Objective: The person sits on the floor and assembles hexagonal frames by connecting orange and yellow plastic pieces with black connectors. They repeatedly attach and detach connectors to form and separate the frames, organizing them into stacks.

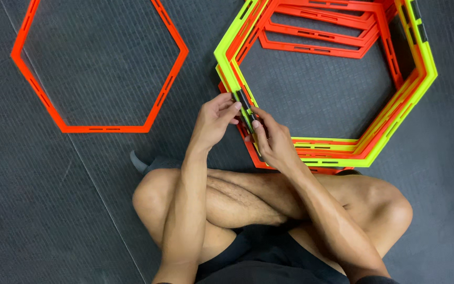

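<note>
A person sits cross-legged on a dark, ribbed floor mat, seen from above, with both forearms reaching forward over the knees. The left hand and the right hand meet at the near-left corner of a stack of hexagonal rings, which lies on the floor just beyond the person's legs, toward the far right of the mat. Both hands are closed in a pinch on a small dark clip that sits on the edge of the stack: the left hand's fingertips grip it from the left, while the right hand's thumb and fingers press along it from the right and below. The clip stands tilted, following the slanted side of the hexagon.

The stack is made of yellow-green and orange plastic hexagons laid roughly one on another, the upper ones yellow-green; several loose orange pieces lie askew at its far side.

Well apart, toward the far left of the mat, a single orange hexagon ring lies flat on its own, touching nothing else.
</note>
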